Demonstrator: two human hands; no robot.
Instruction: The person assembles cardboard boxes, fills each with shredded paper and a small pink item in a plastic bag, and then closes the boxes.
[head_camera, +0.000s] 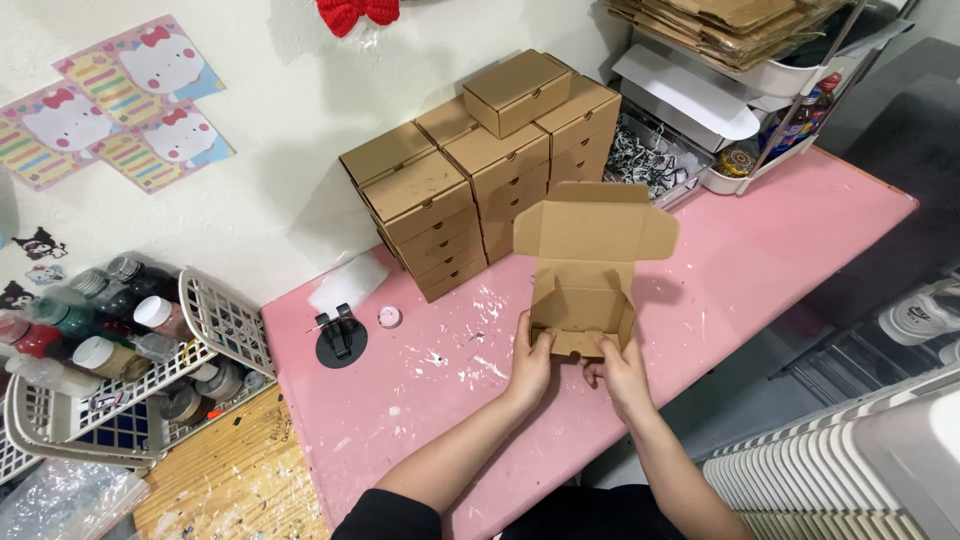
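Holding one open cardboard box (585, 290) at its front edge, left hand (530, 362) and right hand (620, 372) both clamped on it, one stack of closed boxes (480, 165) behind, one pink table (760, 260) beneath

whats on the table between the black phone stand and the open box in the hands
Between the black stand and the open cardboard box, the head view shows a small pink round lid near the stand, then bare pink table flecked with white paint.
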